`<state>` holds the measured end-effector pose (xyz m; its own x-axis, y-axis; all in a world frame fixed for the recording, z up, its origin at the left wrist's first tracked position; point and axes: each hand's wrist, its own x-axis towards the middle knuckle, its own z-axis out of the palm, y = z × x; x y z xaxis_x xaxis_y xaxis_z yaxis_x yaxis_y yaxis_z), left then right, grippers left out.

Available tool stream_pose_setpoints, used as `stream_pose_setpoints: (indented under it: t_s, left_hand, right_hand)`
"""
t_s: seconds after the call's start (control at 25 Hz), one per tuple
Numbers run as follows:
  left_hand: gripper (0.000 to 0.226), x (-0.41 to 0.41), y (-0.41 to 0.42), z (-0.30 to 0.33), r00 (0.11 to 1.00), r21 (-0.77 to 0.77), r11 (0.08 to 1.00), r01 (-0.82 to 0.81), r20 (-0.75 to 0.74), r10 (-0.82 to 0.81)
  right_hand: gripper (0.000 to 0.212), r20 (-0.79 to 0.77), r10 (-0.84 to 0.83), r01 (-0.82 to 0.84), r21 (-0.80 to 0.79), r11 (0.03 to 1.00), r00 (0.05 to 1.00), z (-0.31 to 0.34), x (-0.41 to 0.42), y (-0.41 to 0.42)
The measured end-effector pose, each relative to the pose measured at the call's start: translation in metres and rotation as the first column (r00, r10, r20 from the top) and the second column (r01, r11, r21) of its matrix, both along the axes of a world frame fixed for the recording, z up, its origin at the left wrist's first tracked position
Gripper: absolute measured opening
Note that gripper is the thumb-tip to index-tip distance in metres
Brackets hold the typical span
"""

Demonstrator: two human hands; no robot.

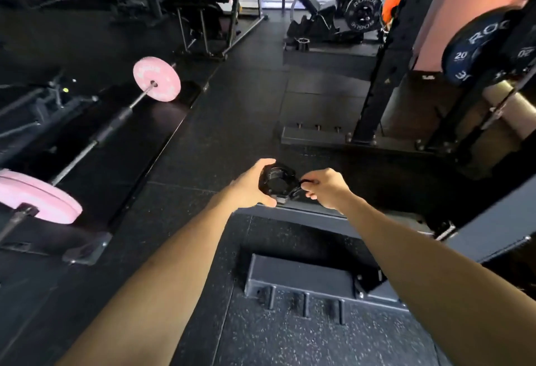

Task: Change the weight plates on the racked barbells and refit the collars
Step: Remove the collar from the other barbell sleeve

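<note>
A black barbell collar (278, 181) is held out in front of me over the dark floor. My left hand (251, 188) grips its round body from the left, thumb over the top. My right hand (326, 188) pinches the collar's latch lever on its right side. On the left a barbell (116, 124) lies low with a pink plate (156, 78) at its far end and another pink plate (40, 197) at its near end. At the upper right a dark blue 20 plate (470, 46) hangs on the rack.
A black rack upright (391, 55) stands at the right with its base bolted to a platform. A second collar (302, 43) lies on the far floor near a black Rogue plate (363, 14). A black foot plate (301, 278) sits below my arms.
</note>
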<state>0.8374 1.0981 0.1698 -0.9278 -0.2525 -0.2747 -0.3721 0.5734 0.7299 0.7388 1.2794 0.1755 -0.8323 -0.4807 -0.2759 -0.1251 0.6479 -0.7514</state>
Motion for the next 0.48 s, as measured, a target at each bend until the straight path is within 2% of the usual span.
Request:
stream_pose_setpoints:
  t_s: [0.2,0.48]
  left_hand:
    - [0.088,-0.042,-0.015,-0.067,0.994,0.019,1.000,0.005,0.106,-0.007]
    - [0.091,-0.062,-0.023,-0.120,0.980,0.007,0.999,0.031,0.194,-0.032]
  right_hand:
    - [0.020,0.045,-0.044,0.040,0.084,0.996,0.998,-0.059,-0.032,-0.017]
    - [0.019,0.094,-0.074,0.063,0.119,0.991,0.993,-0.113,-0.045,-0.025]
